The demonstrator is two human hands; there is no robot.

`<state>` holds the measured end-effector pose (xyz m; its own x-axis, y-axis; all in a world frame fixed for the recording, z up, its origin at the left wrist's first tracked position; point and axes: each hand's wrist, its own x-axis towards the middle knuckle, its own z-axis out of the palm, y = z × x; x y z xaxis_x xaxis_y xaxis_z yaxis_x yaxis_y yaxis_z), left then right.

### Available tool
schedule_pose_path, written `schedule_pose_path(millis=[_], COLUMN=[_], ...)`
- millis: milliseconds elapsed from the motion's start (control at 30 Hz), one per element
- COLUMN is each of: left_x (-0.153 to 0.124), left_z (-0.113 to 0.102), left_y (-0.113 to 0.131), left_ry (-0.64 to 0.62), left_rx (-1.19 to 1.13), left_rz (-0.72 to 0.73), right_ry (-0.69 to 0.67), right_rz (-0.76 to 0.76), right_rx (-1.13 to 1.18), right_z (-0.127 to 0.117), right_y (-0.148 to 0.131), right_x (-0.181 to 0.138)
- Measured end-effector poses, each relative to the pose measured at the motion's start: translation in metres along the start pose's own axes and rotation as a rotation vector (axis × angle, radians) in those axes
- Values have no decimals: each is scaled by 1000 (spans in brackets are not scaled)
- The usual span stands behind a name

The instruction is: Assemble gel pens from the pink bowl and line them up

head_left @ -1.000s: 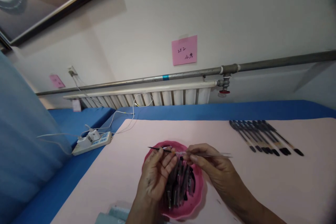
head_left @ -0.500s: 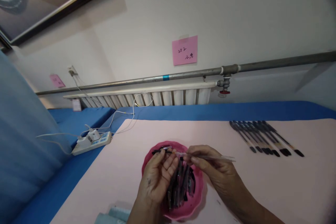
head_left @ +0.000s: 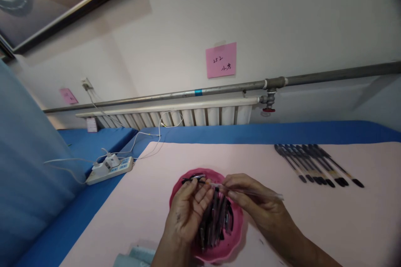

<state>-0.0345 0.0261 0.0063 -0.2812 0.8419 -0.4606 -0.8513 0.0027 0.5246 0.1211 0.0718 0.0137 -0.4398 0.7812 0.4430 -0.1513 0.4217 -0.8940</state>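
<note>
Above the pink bowl (head_left: 234, 233) on the desk, the right hand (head_left: 255, 205) pinches a clear pen barrel (head_left: 261, 193) lying left-to-right. Its left end meets the dark refill (head_left: 191, 181), which the left hand (head_left: 187, 212) pinches.

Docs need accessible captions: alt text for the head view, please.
Two bare hands work over a pink bowl of dark pen parts: the left hand pinches a thin dark refill, and the right hand holds a clear pen barrel up to it. A row of black pens lies on the pink mat, with a power strip beside it.
</note>
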Motion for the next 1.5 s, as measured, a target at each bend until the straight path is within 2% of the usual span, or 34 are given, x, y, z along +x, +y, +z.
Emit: schedule_pose_path(millis=[200, 467, 600, 733, 867, 967, 1133, 1200, 1500], left_x=[-2, -6, -9, -7, -6, -7, -11, -13, -13], left_z=[0, 0, 0, -1, -2, -2, 1, 3, 0], left_y=[1, -6, -10, -6, 3, 8, 10, 8, -6], left_ry=[-16, -101, -180, -138, -115, -119, -147, -139, -236], left_rx=[41, 68, 120, 159, 262, 360, 455, 483, 507], left_rz=[6, -1, -75, -61, 84, 221, 336, 362, 278], right_ry=[-97, -159, -213, -288, -189, -228, -395, -421, -309], right_rz=[-204, -179, -137, -55, 255, 442, 316, 319, 360], right_rx=[-141, -172, -259, -232, -35, 55, -172, -214, -18], right_z=[-4, -1, 0, -2, -8, -10, -5, -3, 0], right_y=[-3, 2, 5, 8, 11, 5, -10, -10, -6], right_x=[1, -1, -2, 2, 8, 11, 7, 5, 5])
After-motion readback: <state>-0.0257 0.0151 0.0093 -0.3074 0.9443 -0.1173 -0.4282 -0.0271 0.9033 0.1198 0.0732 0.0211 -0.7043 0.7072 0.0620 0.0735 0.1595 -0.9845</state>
